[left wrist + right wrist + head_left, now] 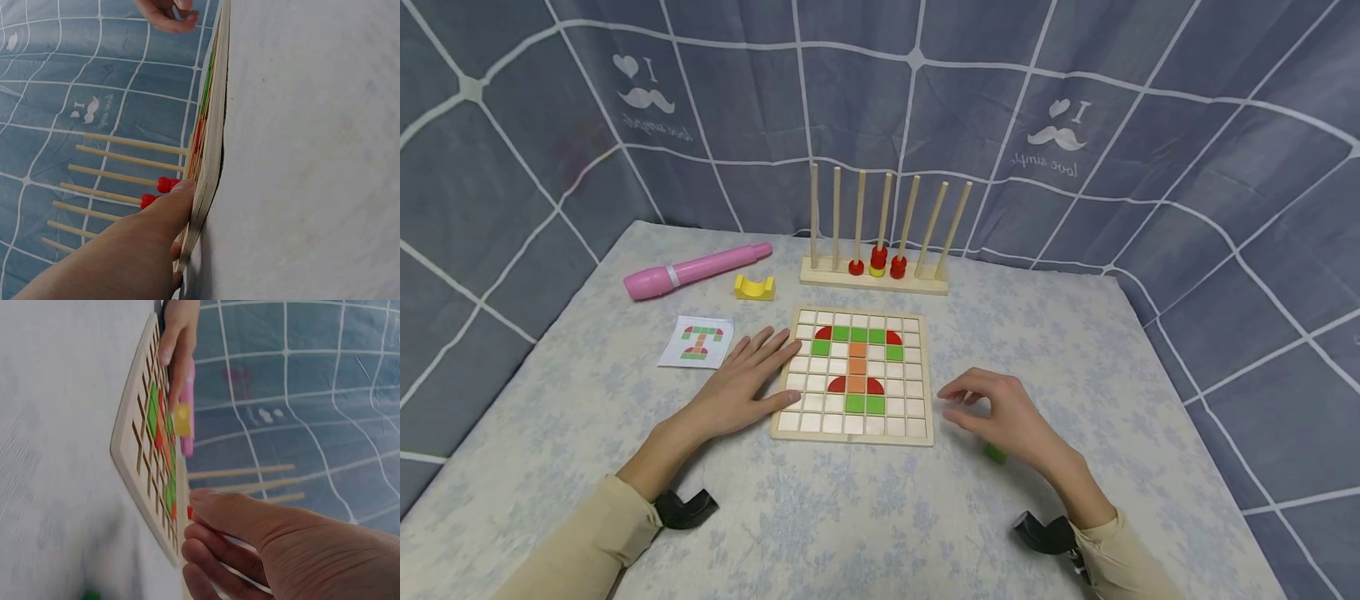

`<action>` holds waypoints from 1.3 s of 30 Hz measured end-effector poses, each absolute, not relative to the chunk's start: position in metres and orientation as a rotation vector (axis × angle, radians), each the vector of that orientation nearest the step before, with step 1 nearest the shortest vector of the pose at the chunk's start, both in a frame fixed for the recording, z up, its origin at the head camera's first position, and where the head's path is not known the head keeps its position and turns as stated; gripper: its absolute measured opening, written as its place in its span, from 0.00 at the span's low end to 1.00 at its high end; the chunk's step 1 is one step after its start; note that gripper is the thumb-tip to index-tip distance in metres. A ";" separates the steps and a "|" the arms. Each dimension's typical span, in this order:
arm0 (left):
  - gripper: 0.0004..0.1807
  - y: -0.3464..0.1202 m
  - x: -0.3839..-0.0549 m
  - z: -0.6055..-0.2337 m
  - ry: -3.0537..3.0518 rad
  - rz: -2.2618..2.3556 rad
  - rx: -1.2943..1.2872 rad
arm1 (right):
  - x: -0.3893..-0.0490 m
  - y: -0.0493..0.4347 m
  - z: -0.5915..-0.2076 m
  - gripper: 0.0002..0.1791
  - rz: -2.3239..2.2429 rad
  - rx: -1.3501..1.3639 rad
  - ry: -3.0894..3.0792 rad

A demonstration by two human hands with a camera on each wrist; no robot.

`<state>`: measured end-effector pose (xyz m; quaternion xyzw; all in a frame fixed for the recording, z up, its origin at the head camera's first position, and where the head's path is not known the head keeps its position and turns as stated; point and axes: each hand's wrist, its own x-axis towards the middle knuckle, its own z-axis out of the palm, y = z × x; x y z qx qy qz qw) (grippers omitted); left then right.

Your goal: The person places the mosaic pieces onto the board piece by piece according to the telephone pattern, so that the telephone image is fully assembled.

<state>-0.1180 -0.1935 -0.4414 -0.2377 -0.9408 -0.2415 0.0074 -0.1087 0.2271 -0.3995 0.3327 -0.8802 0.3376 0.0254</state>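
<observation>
A wooden grid board (853, 438) lies on the table, with green, red and orange pieces forming a pattern among its pale squares. My left hand (747, 385) rests on the board's left edge, fingers spread and thumb on the lower left squares. In the left wrist view the thumb (172, 206) lies along the board's side. Just off the right edge hovers my right hand (1000, 412), fingers loosely bent, thumb and forefinger apart, nothing visible between them. Under its wrist a green piece (995, 453) lies partly hidden on the table. Left of the board, a card (673, 354) shows a similar pattern.
Behind the board stands a wooden peg rack (880, 282) with several upright rods and a few red and yellow beads. A yellow curved block (755, 289) and a pink tube (700, 268) lie at the back left. A blue checked curtain (865, 100) hangs behind.
</observation>
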 end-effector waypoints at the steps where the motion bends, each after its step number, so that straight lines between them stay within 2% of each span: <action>1: 0.45 -0.194 -0.118 -0.441 -2.942 -0.756 -0.743 | -0.107 0.231 -0.399 0.13 1.050 1.014 -2.722; 13: 0.45 -0.193 -0.119 -0.441 -2.939 -0.749 -0.743 | -0.083 0.280 -0.406 0.14 1.053 0.823 -2.727; 22: 0.45 -0.195 -0.119 -0.439 -2.960 -0.731 -0.730 | -0.078 0.297 -0.418 0.18 1.109 0.696 -2.805; 30: 0.45 -0.194 -0.118 -0.441 -2.952 -0.745 -0.735 | -0.075 0.300 -0.423 0.23 1.098 0.787 -2.827; 39: 0.45 -0.193 -0.118 -0.440 -2.948 -0.736 -0.735 | -0.072 0.300 -0.423 0.18 1.101 0.846 -2.795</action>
